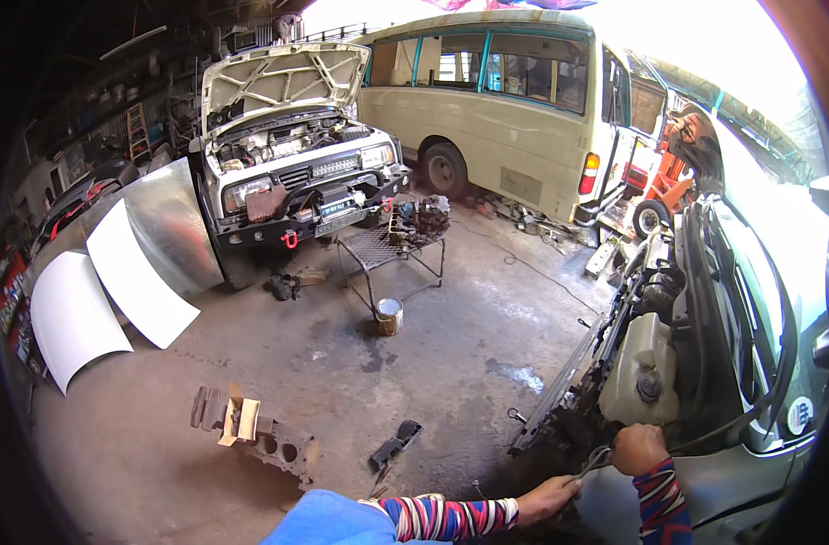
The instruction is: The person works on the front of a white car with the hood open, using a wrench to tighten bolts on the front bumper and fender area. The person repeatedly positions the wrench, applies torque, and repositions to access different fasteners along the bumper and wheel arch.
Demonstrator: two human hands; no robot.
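Note:
At the lower right, my left hand (547,500) is closed on a thin grey looped piece (596,460), perhaps wire or cable; its exact kind cannot be made out. Just right of that loop, my right hand (640,449) makes a fist. Whatever its fingers hold is hidden. Both hands are over the front corner of a silver car (741,472) with its engine bay uncovered. Just beyond my right hand sits a whitish plastic fluid tank (640,359) with a black cap (649,385).
On the floor lie an engine block (292,450) with an opened carton (240,420) on it, and a dark part (396,445). A metal stand (378,250) bears greasy engine parts; a paint can (390,317) is below. Beyond are a vehicle with raised hood (287,77) and a bus (523,136).

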